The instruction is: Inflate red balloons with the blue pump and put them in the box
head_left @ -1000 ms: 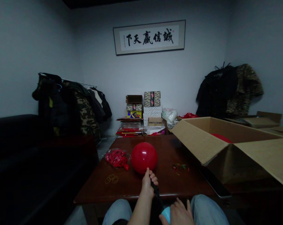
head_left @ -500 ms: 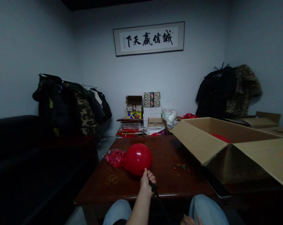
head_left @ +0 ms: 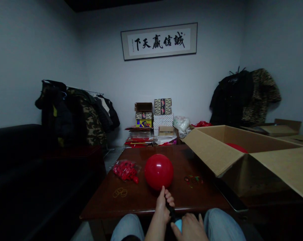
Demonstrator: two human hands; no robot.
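Observation:
A round, inflated red balloon [head_left: 158,172] is over the middle of the table, its neck toward me. My left hand [head_left: 166,201] is closed around that neck and the black nozzle end below it, thumb pointing up along the balloon. Just below, a pump [head_left: 178,225] shows a black upper part and a light blue part; the rest is hidden. My right hand [head_left: 190,228] lies over the blue part, fingers bent round it. To the left is a clear bag of red balloons [head_left: 125,170], one spilling from its mouth.
Yellow rubber bands [head_left: 120,192] lie on the brown table [head_left: 101,204] at front left. Small coloured bands [head_left: 194,180] are to the right. An open cardboard box [head_left: 216,154] with something red inside stands at the right, beside a dark flat device [head_left: 230,197].
My left hand and the balloon have moved right, away from the bag of balloons. My right hand has risen from between my knees onto the pump, whose blue part now shows.

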